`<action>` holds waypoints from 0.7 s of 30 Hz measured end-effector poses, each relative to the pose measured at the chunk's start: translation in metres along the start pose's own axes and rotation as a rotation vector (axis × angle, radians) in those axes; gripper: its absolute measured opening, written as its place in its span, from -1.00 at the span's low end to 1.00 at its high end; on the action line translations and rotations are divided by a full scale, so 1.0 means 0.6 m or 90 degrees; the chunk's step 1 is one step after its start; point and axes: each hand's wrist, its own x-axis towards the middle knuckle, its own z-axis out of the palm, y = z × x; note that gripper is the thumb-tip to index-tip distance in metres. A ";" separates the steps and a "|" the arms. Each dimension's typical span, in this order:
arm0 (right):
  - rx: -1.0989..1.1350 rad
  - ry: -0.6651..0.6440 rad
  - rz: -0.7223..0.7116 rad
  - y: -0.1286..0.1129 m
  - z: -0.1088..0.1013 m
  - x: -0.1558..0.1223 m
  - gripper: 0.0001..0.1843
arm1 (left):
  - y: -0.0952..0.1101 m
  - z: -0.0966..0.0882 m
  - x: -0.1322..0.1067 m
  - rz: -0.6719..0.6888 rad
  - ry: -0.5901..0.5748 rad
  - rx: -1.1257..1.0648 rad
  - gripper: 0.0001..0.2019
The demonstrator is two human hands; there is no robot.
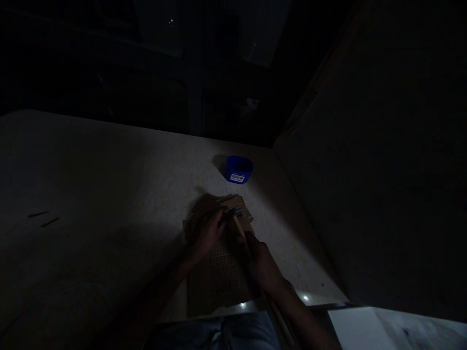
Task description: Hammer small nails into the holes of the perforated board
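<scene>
My right hand (263, 265) is wrapped round the pale wooden handle of a hammer (239, 226). Its metal head lies close to the fingertips of my left hand (208, 233). Those fingers are pinched together at the far part of a brown cardboard stack (222, 270); what is between them is too dark and small to make out. The cardboard has rows of dark marks and ragged far edges. It lies on a pale surface in front of my lap. Whether the hammer head touches anything cannot be seen.
Beyond the cardboard stands a blue plastic tub (239, 170) with a white label. Two thin dark objects (44, 218) lie far left on the pale surface (153, 175). A dark wall (383, 170) rises on the right. Light is very dim.
</scene>
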 end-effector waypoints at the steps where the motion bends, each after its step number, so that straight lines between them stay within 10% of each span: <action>1: 0.005 -0.008 0.001 0.001 0.000 0.001 -0.49 | -0.001 0.000 0.000 0.004 -0.002 0.003 -0.64; 15: 0.117 0.035 -0.017 -0.010 -0.015 0.002 -0.52 | -0.004 -0.002 0.002 0.015 0.022 -0.042 -0.62; 21: 0.462 -0.021 0.067 0.020 -0.035 0.038 -0.51 | 0.008 -0.006 0.005 0.005 0.009 -0.089 -0.63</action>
